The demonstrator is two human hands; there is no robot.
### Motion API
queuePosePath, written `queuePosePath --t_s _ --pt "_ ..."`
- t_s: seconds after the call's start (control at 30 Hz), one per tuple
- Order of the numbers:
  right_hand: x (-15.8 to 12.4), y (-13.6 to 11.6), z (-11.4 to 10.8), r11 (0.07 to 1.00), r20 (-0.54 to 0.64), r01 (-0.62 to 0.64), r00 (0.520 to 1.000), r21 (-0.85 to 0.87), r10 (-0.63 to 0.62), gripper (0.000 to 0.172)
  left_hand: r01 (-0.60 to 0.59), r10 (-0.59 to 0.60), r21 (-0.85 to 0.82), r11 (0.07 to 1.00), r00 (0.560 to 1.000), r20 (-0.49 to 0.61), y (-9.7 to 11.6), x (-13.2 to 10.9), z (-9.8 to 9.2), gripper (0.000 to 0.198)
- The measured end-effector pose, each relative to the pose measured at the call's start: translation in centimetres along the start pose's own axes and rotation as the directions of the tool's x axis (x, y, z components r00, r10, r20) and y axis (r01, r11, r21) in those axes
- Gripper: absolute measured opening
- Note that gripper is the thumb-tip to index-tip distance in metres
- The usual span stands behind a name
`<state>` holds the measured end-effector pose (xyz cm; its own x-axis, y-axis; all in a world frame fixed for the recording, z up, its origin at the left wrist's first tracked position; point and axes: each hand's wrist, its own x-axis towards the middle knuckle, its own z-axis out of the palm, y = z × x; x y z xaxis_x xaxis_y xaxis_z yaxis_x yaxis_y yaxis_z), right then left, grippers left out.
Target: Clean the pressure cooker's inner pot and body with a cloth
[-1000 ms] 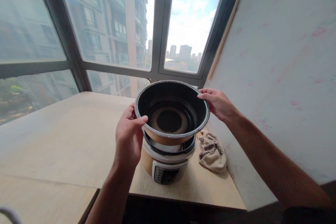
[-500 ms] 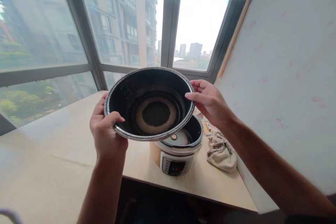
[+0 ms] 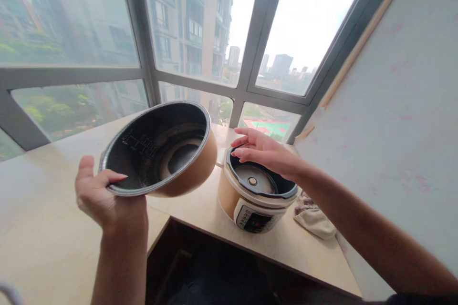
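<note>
gold-sided, black-lined round metal pot (image 3: 153,152) up in one hand

head view: our left hand (image 3: 110,198) is gripping the rim, thumb inside, probably so it can carry the tilted pot alone, left of the white-and-gold round cooker (image 3: 226,188) and above the pale wood-look table (image 3: 39,228). our right hand (image 3: 263,150) looks loose and empty over the cooker's opening, bearing no weight; can't tell if it touches the edge. we count two hands, one pot, one cooker, one crumpled beige-and-brown cloth (image 3: 315,220).
</note>
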<state>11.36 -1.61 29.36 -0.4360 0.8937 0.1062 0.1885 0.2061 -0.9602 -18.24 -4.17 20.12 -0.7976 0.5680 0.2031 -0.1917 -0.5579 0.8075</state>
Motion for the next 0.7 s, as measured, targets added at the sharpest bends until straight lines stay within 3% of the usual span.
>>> queuePosePath --t_s 0.1,0.2,0.43,0.7 --pt "-0.4 2.5 -0.4 0.994 0.007 -0.032 0.999 -0.108 0.033 0.068 -0.021 -0.008 -0.126 0.992 0.975 -0.222 -0.4 0.2 -1.1 0.07" --pt "-1.2 4.8 -1.0 0.97 -0.03 -0.056 0.998 -0.238 0.05 0.073 -0.072 0.046 -0.079 0.994 0.956 -0.289 -1.5 0.4 -2.0 0.069" --pt "-3.9 7.6 -1.4 0.873 -0.05 -0.163 0.986 -0.46 0.158 0.079 -0.059 0.05 -0.022 0.998 0.958 -0.282 -4.5 1.2 -3.5 0.064" --pt "-4.8 8.0 -0.4 0.789 0.013 -0.157 0.979 -0.594 0.205 0.072 0.011 -0.016 -0.02 1.0 0.975 -0.22 -6.5 1.3 -3.8 0.061"
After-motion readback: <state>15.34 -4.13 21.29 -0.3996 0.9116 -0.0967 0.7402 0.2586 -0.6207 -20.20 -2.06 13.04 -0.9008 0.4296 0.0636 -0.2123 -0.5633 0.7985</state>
